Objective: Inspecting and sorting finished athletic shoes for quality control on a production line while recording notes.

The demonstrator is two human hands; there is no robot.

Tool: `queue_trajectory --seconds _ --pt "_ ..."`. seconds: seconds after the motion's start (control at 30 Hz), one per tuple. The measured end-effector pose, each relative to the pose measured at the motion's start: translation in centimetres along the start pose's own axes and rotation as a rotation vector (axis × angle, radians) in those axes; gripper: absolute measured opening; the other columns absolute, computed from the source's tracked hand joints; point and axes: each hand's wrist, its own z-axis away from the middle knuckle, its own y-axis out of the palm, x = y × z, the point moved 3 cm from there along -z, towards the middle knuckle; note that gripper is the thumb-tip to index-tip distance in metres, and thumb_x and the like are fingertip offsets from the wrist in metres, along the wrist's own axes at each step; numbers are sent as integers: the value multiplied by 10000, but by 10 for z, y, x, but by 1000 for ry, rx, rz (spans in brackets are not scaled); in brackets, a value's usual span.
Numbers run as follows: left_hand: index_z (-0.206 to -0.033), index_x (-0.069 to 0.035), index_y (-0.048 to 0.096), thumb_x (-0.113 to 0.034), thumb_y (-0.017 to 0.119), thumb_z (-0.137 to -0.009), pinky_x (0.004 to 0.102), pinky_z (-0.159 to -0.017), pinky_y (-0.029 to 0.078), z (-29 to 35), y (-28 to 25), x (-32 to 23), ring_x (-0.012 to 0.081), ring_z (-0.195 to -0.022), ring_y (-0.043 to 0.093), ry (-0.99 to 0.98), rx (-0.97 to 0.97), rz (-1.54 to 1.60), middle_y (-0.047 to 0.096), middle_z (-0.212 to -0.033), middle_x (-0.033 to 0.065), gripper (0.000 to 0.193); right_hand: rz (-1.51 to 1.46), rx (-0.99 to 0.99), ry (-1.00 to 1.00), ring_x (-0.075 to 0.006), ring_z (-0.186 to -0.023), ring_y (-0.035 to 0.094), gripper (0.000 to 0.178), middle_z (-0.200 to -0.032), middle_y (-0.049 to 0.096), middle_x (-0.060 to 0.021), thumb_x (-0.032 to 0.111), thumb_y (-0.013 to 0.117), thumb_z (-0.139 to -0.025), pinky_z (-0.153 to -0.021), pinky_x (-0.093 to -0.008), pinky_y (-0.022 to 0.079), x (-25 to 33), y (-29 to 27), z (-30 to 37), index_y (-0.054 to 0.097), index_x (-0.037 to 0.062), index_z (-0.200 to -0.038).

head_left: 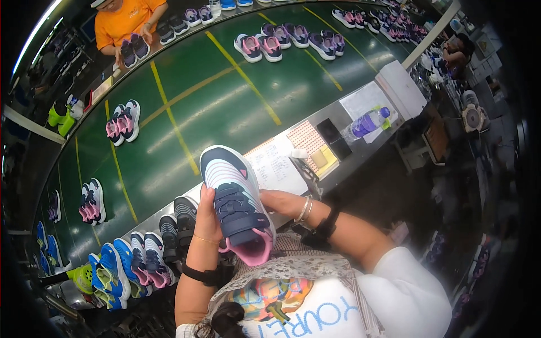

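Observation:
Both my hands hold one navy and white sneaker (231,197) with pale blue stripes, a strap and a pink lining. Its toe points away from me, and the pink collar opening faces my chest. My left hand (208,217) is closed along the shoe's left side, thumb upward. On the other side my right hand (276,200) grips it, with most of its fingers hidden behind the shoe. Beneath the toe lies a written sheet of paper (279,169) on the metal ledge. Dark grey shoes (185,217) stand just left of my left forearm.
A green belt (208,96) with yellow lines carries pairs of sneakers (259,48). Blue shoes (115,265) line the near ledge at left. A phone (333,138) and purple bottle (369,124) lie at right. Across the belt, a person in orange (127,25) handles shoes.

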Motion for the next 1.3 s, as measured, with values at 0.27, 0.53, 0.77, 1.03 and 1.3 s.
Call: queue_trajectory --seconds 0.27,0.53,0.77,1.03,1.3 --pt "-896 -12 545 -465 489 -787 293 -527 517 -3 14 0 171 -586 582 20 -184 -35 578 -728 75 469 1282 -1142 131 -330 -959 470 511 -1019 470 -156 210 702 -669 -836 -391 403 -35 -164 61 507 52 -1113" --pt "-894 -36 537 -467 506 -790 249 -468 461 3 5 -4 115 -527 513 14 -246 -20 511 -658 10 445 1182 -763 -199 -321 -942 476 398 -1005 478 -154 183 679 -673 -848 -371 401 -52 -132 60 543 40 -1019" --pt "-898 -20 546 -462 510 -784 275 -508 501 7 14 -5 155 -574 567 33 -288 -74 563 -717 56 458 1278 -1132 -103 -284 -775 568 132 -810 569 -118 149 580 -765 -673 -372 468 -31 -176 60 631 62 -849" --pt "-1045 -36 452 -374 543 -764 318 -601 537 14 25 -9 200 -706 600 17 -232 -41 563 -876 117 449 1875 -355 96 -232 -795 597 107 -797 592 -60 105 512 -743 -689 -336 489 -7 -211 38 617 89 -726" --pt "-1194 -39 345 -258 542 -768 324 -713 523 14 52 -6 198 -872 577 78 -117 -92 514 -1033 128 517 2086 134 200 -241 -758 630 150 -810 628 -85 116 498 -767 -636 -348 500 6 -215 41 642 76 -770"
